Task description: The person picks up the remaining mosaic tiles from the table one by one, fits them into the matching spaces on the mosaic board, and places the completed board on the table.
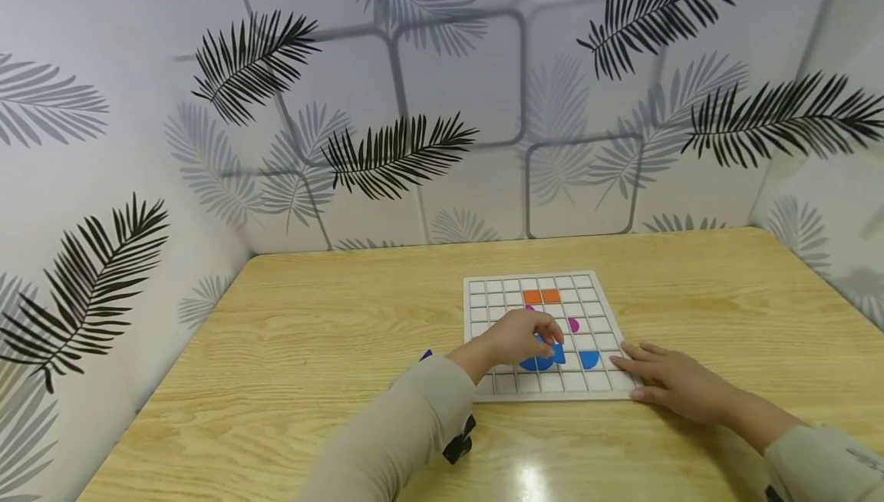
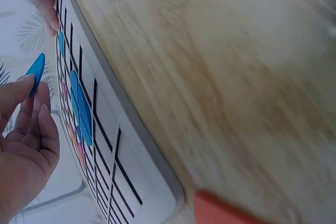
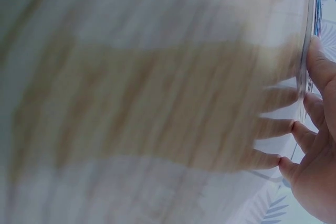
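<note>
Between thumb and fingers, my left hand [image 1: 516,335] pinches a flat blue tile [image 2: 35,74] above a white grid board [image 1: 545,397]. Below that hand, blue pieces [image 1: 528,364] lie together in the board's cells, partly hidden by it. A single blue piece with a rounded edge [image 1: 589,359] sits farther right. Two orange squares [image 1: 541,296] lie side by side near the far edge, and a magenta half-round piece [image 1: 574,325] is in the middle. My right hand [image 1: 680,385] rests with fingers spread on the table, its fingertips touching the board's right edge.
A dark blue piece [image 1: 426,355] shows on the table beside the left sleeve, mostly hidden. In the left wrist view a red piece [image 2: 223,211] lies near the board's corner. A leaf-patterned wall [image 1: 470,179] stands behind the wooden table [image 1: 331,318].
</note>
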Available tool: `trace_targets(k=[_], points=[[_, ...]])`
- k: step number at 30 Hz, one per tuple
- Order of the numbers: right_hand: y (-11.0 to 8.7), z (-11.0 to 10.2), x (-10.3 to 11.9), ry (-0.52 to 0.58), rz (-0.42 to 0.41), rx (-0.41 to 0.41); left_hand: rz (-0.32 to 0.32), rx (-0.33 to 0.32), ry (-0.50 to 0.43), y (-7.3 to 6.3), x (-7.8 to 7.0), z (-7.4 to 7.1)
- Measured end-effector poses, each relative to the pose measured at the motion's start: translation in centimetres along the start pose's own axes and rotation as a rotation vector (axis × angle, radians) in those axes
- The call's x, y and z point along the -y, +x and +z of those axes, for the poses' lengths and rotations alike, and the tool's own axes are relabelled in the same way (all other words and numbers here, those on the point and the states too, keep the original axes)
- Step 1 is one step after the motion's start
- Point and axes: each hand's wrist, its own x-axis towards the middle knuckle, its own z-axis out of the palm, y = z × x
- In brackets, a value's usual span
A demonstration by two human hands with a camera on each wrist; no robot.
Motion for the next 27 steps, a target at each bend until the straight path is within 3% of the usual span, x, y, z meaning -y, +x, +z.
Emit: trace_targets(k=[10, 18, 27], points=[[-0.1, 0.2, -0.1, -0.015, -0.018, -0.018, -0.003, -0.005, 0.036, 1.2, -0.7, 1.6], [0.0, 0.2, -0.2, -0.033, -0.053, -0.047, -0.06, -0.033, 0.09, 1.5, -1.0, 2.2], [-0.1, 0.0, 0.0, -0.037, -0.052, -0.035, -0.036, -0.034, 0.175, 2.0, -1.0, 2.6]])
